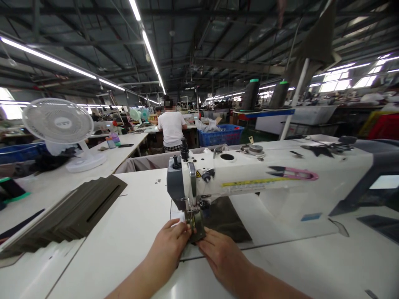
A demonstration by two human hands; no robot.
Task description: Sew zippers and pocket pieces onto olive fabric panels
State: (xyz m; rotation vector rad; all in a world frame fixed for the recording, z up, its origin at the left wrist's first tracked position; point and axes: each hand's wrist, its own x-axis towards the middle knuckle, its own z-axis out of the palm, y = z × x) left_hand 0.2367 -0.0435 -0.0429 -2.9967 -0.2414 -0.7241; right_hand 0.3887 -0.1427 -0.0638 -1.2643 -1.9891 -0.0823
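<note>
A white industrial sewing machine (249, 174) stands across the table in front of me. Under its needle lies a dark olive fabric piece (224, 220). My left hand (170, 245) rests at the left of the presser foot, fingers pinched on the fabric's near edge. My right hand (218, 255) lies just right of the foot, fingers pressed down on the same fabric piece. Both hands nearly touch below the needle. Pink thread snips (294, 173) lie on the machine's arm.
A stack of dark cut fabric pieces (71, 214) lies fanned on the table at left. A white desk fan (59, 124) stands behind it. Two dark thread cones (251, 94) sit on a stand. A person in a white shirt (171, 126) works farther back beside a blue crate (221, 135).
</note>
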